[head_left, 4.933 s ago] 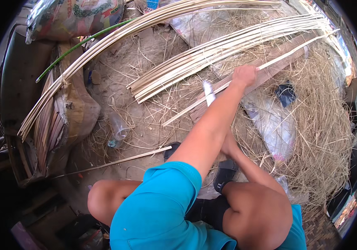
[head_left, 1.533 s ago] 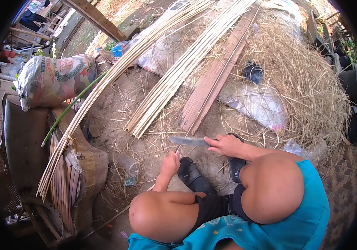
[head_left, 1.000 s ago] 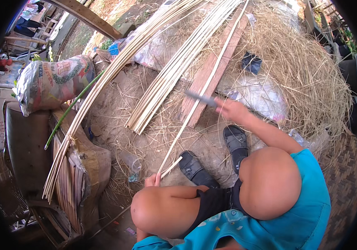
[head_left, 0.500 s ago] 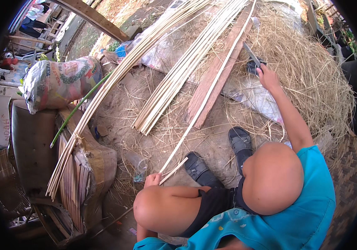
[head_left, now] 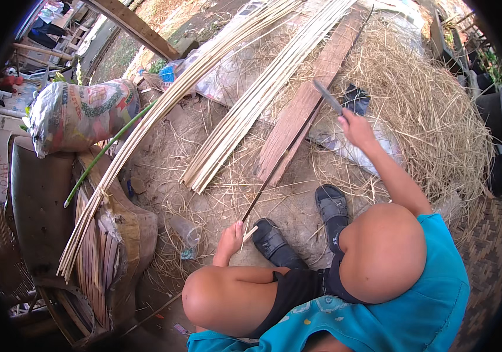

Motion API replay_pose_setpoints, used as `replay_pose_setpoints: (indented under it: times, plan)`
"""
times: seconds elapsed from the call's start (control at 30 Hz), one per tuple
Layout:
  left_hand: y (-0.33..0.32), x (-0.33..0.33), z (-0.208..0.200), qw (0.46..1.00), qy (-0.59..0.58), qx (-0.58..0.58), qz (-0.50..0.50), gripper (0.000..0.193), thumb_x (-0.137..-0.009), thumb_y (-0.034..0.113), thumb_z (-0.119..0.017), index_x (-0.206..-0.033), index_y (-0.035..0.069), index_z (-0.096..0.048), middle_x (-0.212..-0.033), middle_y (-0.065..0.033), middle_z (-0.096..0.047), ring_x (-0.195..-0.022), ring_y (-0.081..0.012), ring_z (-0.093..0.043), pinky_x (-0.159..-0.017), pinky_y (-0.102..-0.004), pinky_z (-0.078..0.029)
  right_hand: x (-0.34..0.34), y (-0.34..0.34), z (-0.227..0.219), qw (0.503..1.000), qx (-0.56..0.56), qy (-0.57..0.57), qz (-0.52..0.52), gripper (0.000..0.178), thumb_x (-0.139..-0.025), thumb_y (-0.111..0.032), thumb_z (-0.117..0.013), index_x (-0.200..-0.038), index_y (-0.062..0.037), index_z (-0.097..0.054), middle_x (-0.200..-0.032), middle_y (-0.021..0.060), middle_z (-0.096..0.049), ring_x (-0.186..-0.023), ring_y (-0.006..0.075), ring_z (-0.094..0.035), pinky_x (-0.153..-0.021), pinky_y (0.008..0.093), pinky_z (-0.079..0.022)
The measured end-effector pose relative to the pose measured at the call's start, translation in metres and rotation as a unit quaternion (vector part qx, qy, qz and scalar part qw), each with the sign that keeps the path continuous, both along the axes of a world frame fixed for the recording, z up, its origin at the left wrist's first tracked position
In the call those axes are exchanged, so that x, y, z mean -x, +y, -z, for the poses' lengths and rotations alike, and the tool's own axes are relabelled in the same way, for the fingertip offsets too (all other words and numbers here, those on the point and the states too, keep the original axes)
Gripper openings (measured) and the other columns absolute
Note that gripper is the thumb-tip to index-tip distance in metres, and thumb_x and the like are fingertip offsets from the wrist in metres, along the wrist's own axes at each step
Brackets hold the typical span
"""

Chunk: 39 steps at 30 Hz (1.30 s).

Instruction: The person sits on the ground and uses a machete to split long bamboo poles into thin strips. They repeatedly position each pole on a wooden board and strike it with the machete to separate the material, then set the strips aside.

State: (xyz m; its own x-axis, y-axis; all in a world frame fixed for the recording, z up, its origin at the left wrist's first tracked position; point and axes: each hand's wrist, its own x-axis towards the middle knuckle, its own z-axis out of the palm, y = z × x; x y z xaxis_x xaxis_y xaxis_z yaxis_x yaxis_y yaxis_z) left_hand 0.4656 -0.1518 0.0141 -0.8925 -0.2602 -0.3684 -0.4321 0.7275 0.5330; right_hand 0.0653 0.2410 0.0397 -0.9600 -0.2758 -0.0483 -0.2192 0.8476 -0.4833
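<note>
My left hand [head_left: 230, 237] is closed around the near end of a long, thin strip [head_left: 291, 148], which looks like split bamboo with its dark side showing. This strip runs away from me over a reddish-brown plank [head_left: 300, 108]. Beside the left hand, the end of a short pale strip [head_left: 250, 233] sticks out; whether the hand grips it too I cannot tell. My right hand [head_left: 356, 128] is wrapped round the handle of a knife [head_left: 327, 97]. The blade points up and to the left, over the plank and close to the strip.
Two bundles of pale strips, a middle bundle [head_left: 251, 114] and a left bundle [head_left: 136, 138], lie left of the plank. Straw-like shavings [head_left: 432, 105] heap at the right. A stuffed sack [head_left: 89, 114], a green stalk [head_left: 107, 146] and a worn wooden seat [head_left: 136, 234] stand left.
The strip now shows a dark side instead of a pale one. My right hand has brought the knife left and slightly nearer, over the plank. My left hand has moved up and right.
</note>
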Motion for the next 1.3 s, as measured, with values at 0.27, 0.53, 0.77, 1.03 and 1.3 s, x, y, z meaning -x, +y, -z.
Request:
replay_pose_setpoints:
  times: [0.27, 0.53, 0.77, 1.03, 1.3]
  plan:
    - [0.017, 0.031, -0.019, 1.000, 0.018, 0.008, -0.021, 0.047, -0.109, 0.038, -0.041, -0.094, 0.000, -0.064, -0.083, -0.0306, -0.064, -0.083, -0.0525, -0.062, -0.073, -0.0596, -0.046, -0.114, -0.051, 0.010, 0.987, 0.070, -0.057, -0.130, 0.047, -0.102, -0.043, -0.055, -0.141, -0.0169, -0.056, -0.091, 0.0264, -0.068, -0.084, 0.0460, -0.069, -0.076, 0.0536, -0.055]
    - [-0.013, -0.040, -0.029, 0.994, -0.080, 0.006, -0.078, 0.049, -0.107, 0.039, -0.045, -0.089, 0.000, -0.067, -0.082, -0.0303, -0.065, -0.081, -0.0498, -0.064, -0.070, -0.0580, -0.047, -0.034, -0.010, 0.013, 0.991, -0.045, 0.052, -0.117, 0.044, -0.104, -0.046, -0.051, -0.137, -0.0182, -0.056, -0.093, 0.0250, -0.067, -0.081, 0.0459, -0.069, -0.074, 0.0553, -0.057]
    - [-0.024, -0.051, 0.012, 0.996, -0.037, 0.062, -0.046, 0.047, -0.106, 0.040, -0.046, -0.091, 0.000, -0.065, -0.079, -0.0306, -0.066, -0.073, -0.0516, -0.064, -0.067, -0.0574, -0.048, -0.005, -0.016, 0.009, 1.000, 0.010, 0.022, 0.011, 0.038, -0.104, -0.040, -0.051, -0.126, -0.0097, -0.058, -0.087, 0.0257, -0.070, -0.082, 0.0475, -0.069, -0.073, 0.0567, -0.054]
    - [0.020, 0.037, -0.025, 0.990, -0.041, 0.118, 0.069, 0.041, -0.107, 0.039, -0.044, -0.097, 0.001, -0.056, -0.071, -0.0328, -0.065, -0.071, -0.0541, -0.066, -0.065, -0.0619, -0.052, -0.108, -0.043, 0.025, 0.973, -0.026, 0.038, -0.226, 0.049, -0.102, -0.052, -0.052, -0.141, -0.0227, -0.057, -0.090, 0.0199, -0.065, -0.076, 0.0398, -0.070, -0.067, 0.0505, -0.057]
    - [0.005, 0.020, -0.024, 1.000, -0.020, 0.015, 0.015, 0.048, -0.107, 0.039, -0.045, -0.089, -0.002, -0.063, -0.074, -0.0296, -0.064, -0.076, -0.0519, -0.064, -0.067, -0.0571, -0.050, 0.018, 0.008, -0.006, 0.997, -0.018, -0.039, 0.065, 0.039, -0.103, -0.042, -0.053, -0.125, -0.0102, -0.060, -0.091, 0.0272, -0.070, -0.089, 0.0460, -0.069, -0.076, 0.0561, -0.054]
